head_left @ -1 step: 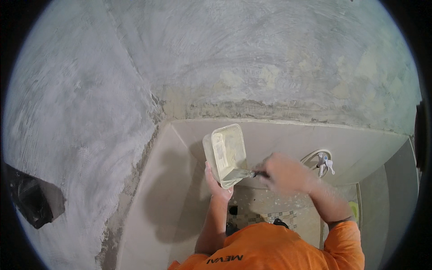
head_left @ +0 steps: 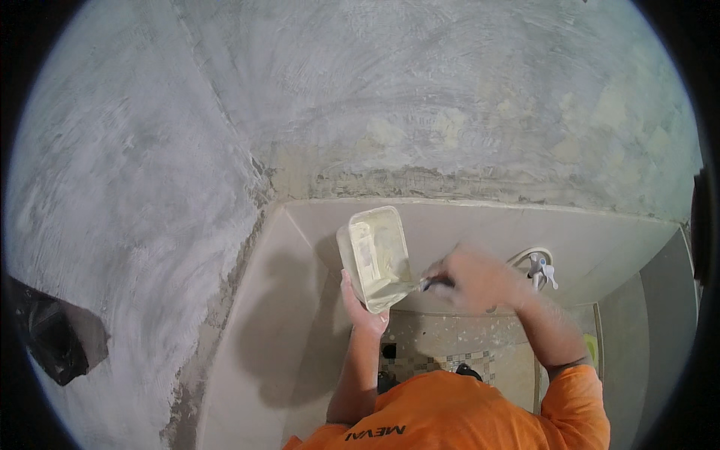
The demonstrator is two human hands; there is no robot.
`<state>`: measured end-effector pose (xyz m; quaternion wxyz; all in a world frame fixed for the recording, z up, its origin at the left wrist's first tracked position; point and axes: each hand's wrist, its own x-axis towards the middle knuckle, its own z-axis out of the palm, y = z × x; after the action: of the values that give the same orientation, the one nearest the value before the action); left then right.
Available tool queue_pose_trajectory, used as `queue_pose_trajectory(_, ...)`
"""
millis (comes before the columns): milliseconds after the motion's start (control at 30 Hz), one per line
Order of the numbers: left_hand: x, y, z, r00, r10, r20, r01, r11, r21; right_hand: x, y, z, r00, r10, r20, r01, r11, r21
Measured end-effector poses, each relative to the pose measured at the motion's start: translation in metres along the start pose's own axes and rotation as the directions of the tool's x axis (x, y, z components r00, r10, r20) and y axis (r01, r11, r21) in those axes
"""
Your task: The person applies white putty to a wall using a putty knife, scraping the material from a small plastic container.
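Observation:
My left hand [head_left: 365,311] grips a cream rectangular plastic tub [head_left: 346,259] from below and its left side. The tub is tilted, its open top facing up, and pale putty-like paste [head_left: 386,244] coats the inside. My right hand [head_left: 476,277], smeared by motion, is closed around the dark handle of a putty knife [head_left: 407,287]. The knife's blade lies at the tub's lower right rim, partly inside. Whether paste sits on the blade I cannot make out.
Grey plastered walls [head_left: 420,82] with pale patches rise ahead and at the left. Below them is smooth light tiling [head_left: 457,217] with a white handheld sprayer [head_left: 541,268] mounted on it. A dark object [head_left: 56,337] stands out at the far left. Speckled floor [head_left: 427,330] lies below.
My right hand and the putty knife have shifted slightly upward. The tub in my left hand stays nearly in place.

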<state>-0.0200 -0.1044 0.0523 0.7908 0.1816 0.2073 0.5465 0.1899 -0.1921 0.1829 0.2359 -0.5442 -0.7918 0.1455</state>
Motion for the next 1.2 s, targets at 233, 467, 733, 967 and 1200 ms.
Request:
queue_pose_trajectory(233, 0.012, 0.030, -0.023, 0.985, -0.166, 0.048, 0.165, 0.986, 0.026, -0.002, 0.026, 0.022, 0.805, 0.580, 0.127, -0.173, 0.025, 0.985)
queue_pose_trajectory(467, 0.044, 0.060, -0.004, 0.917, -0.280, 0.284, 0.265, 0.960, 0.091, 0.019, 0.010, 0.041, 0.896, 0.442, -0.041, 0.171, -0.259, 0.950)
queue_pose_trajectory(733, 0.069, 0.082, 0.073, 0.890, -0.222, 0.398, 0.189, 0.974, 0.121, 0.049, -0.019, -0.090, 0.684, 0.384, -0.620, 0.003, 0.848, 0.530)
queue_pose_trajectory(967, 0.075, 0.095, 0.122, 0.892, -0.159, 0.423, 0.093, 0.981, 0.172, 0.042, 0.015, -0.225, 0.552, 0.143, -0.822, -0.461, 0.874, -0.157)
queue_pose_trajectory(1200, 0.085, 0.059, 0.162, 0.844, -0.227, 0.486, 0.146, 0.969, 0.199, 0.023, 0.082, -0.302, 0.502, 0.363, -0.785, -0.723, 0.674, -0.150)
